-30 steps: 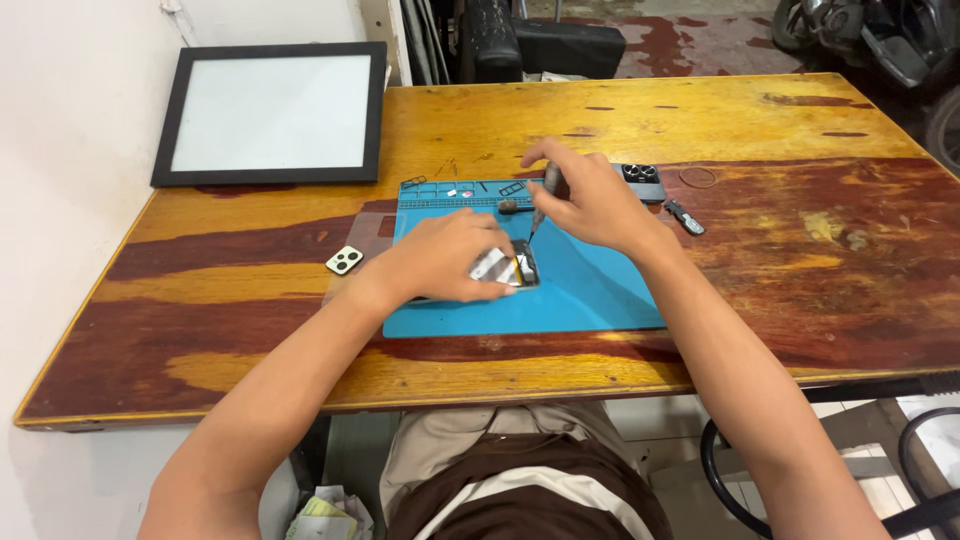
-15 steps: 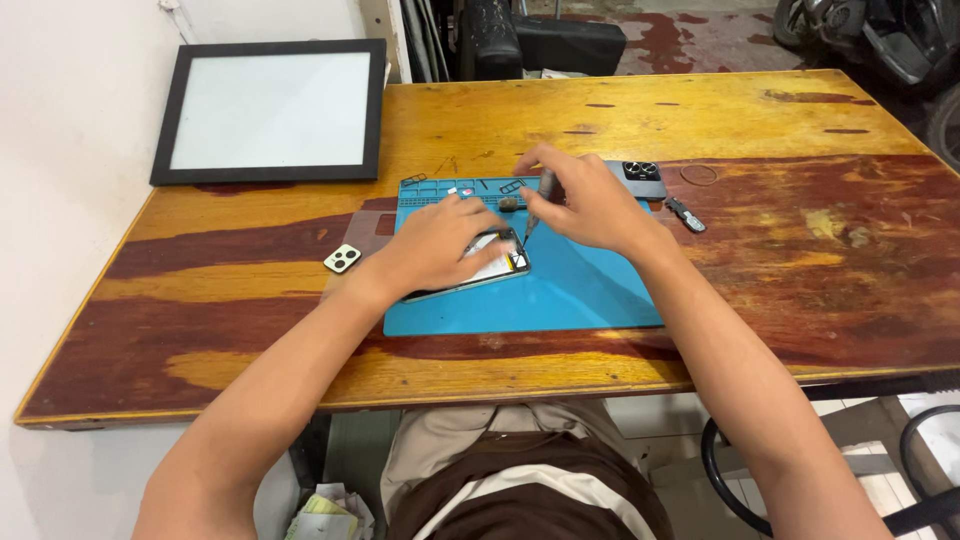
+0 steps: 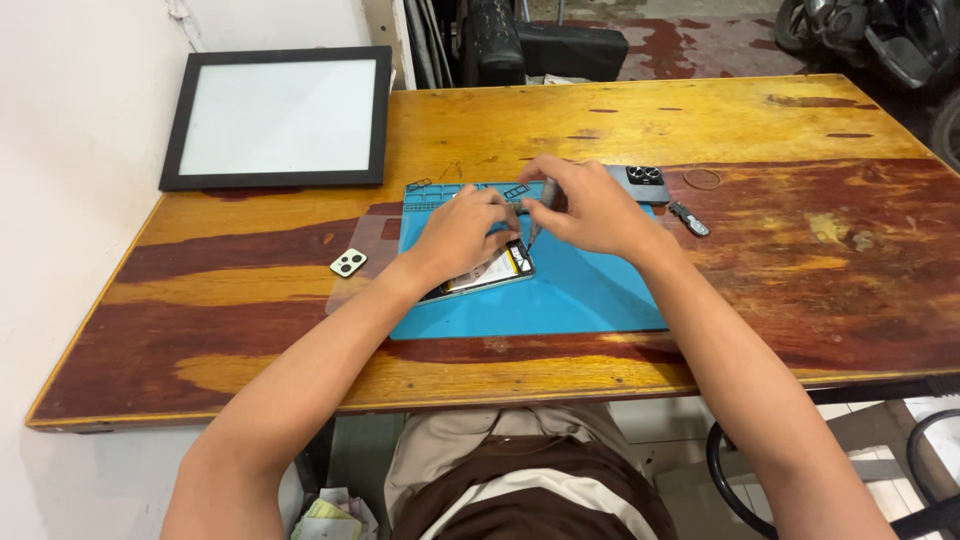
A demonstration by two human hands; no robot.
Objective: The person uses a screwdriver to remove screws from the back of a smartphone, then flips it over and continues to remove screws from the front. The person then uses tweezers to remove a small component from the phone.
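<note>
An opened smartphone (image 3: 492,272) is pinned flat on a blue repair mat (image 3: 580,295), directly beneath the left hand (image 3: 462,232). The left fingers are laid close together over the upper part of the device and pressed down on it; only its lower end shows past the heel of the hand. Just to the right of those fingers, a slim screwdriver (image 3: 538,215) is pinched between the thumb and curled fingertips of the right hand (image 3: 590,208), its tip pointed down at the phone's upper right corner.

The phone is judged to be light, thin and rigid, but fragile with its back off: a pale battery and dark edge parts are exposed, so it is best steadied by the frame edges or by flat pressure, not by the inner parts. On the rubbery mat it is unlikely to slide. The screwdriver is judged light and stiff, and is best gripped near the tip end for control. Any screws would be tiny and easily lost; none can be made out here.

Beyond the right knuckles a grey back cover with camera rings (image 3: 640,183) lies at the mat's far edge, and a small dark tool (image 3: 689,219) rests further right. Well left of the left wrist a small white camera-lens piece (image 3: 348,263) sits on the wooden table (image 3: 800,130). A black-framed white panel (image 3: 275,118) lies far beyond the left hand.
</note>
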